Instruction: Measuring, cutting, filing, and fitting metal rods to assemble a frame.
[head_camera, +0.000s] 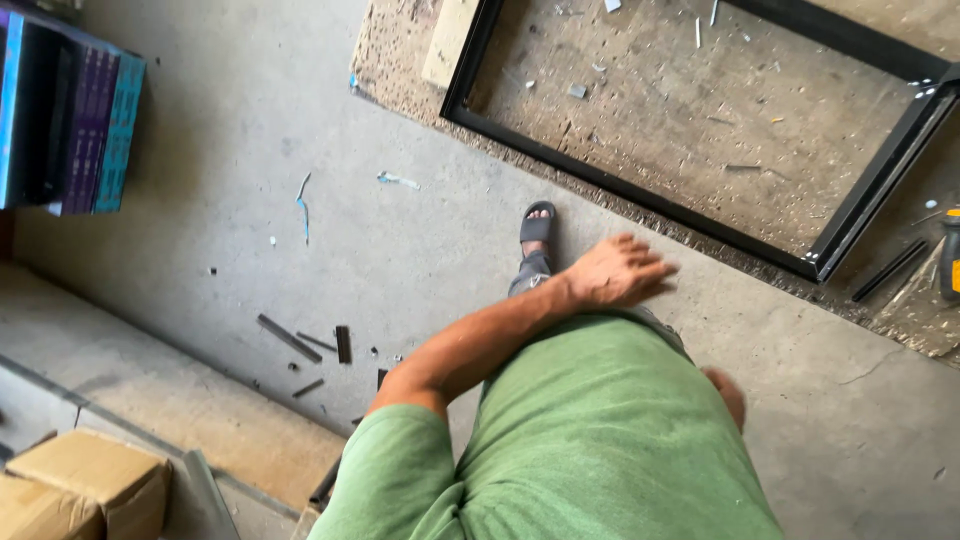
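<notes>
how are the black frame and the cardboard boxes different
The black frame is an open rectangle of thin dark bars lying flat on a debris-strewn board; the cardboard boxes are closed, solid tan blocks at the lower left. The frame spreads much wider across the view than the boxes. Neither is touched: the left hand hangs empty between them.

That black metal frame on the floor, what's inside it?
Inside the black frame lies a dusty board strewn with small scraps and shavings. The frame's far side runs out of view, so the rest is unseen.
</notes>
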